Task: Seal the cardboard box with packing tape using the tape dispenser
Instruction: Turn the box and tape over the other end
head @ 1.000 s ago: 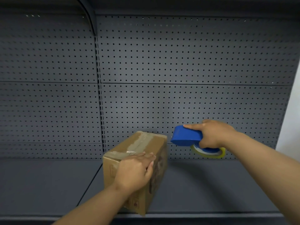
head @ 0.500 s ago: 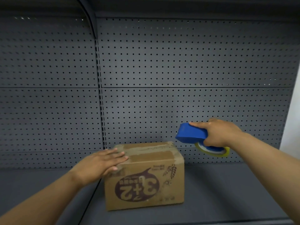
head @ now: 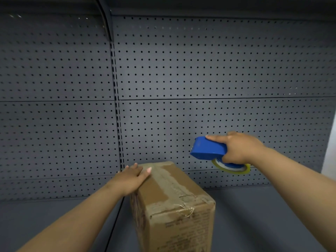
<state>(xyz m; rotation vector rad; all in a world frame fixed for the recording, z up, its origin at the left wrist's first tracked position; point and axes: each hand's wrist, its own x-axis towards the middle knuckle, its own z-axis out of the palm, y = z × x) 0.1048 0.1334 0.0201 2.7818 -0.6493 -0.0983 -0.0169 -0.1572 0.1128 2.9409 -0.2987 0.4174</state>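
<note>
A brown cardboard box (head: 174, 206) stands on the dark shelf, one short end toward me, with old tape strips running along its top. My left hand (head: 131, 179) lies flat on the box's far left top edge, fingers apart. To the right and above the box, my right hand (head: 240, 150) grips a blue tape dispenser (head: 209, 149) in the air, its nose pointing left. A roll of clear yellowish tape (head: 232, 169) hangs under the dispenser. The dispenser does not touch the box.
A grey pegboard wall (head: 200, 70) rises right behind the box. The dark shelf floor (head: 254, 215) stretches to both sides. A vertical slotted upright (head: 118, 124) divides the wall panels. A pale wall strip (head: 330, 151) shows at the far right.
The box has been turned from its printed long side facing me to a short end facing me. My left hand stayed on its top left. The dispenser stayed in the air.
</note>
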